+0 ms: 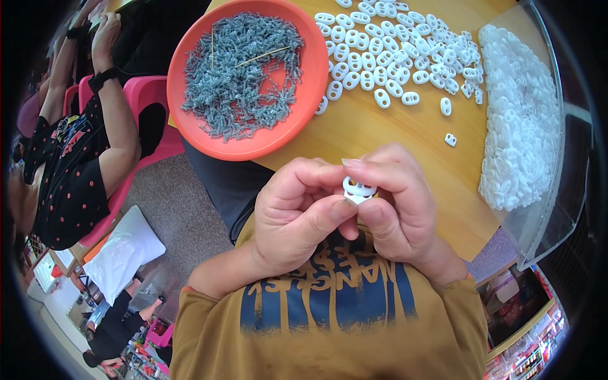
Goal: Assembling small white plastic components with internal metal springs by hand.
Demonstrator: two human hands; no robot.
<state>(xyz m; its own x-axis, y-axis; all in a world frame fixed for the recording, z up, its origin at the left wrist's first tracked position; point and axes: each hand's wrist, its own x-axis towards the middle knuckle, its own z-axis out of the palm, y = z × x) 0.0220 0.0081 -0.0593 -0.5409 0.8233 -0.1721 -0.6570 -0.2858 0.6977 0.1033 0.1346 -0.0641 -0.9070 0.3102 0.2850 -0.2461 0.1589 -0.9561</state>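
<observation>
Close to my chest, both hands pinch a small white plastic piece with holes (359,191), which looks like a two-hole cord lock. My left hand (297,199) grips it from the left with thumb and index finger. From the other side, the thumb and fingers of my right hand (400,206) close on it. Fingertips cover part of the piece, so I cannot tell whether a spring is inside. Beyond my left hand stands an orange-red bowl (315,95) full of small grey metal springs (244,69). Two thin sticks lie on the springs.
Many white two-hole oval pieces (382,98) lie spread over the wooden table (380,136). At the right, a clear bin (565,190) holds a heap of white pieces (516,126). Another person (69,177) sits at the left on a pink chair (142,101).
</observation>
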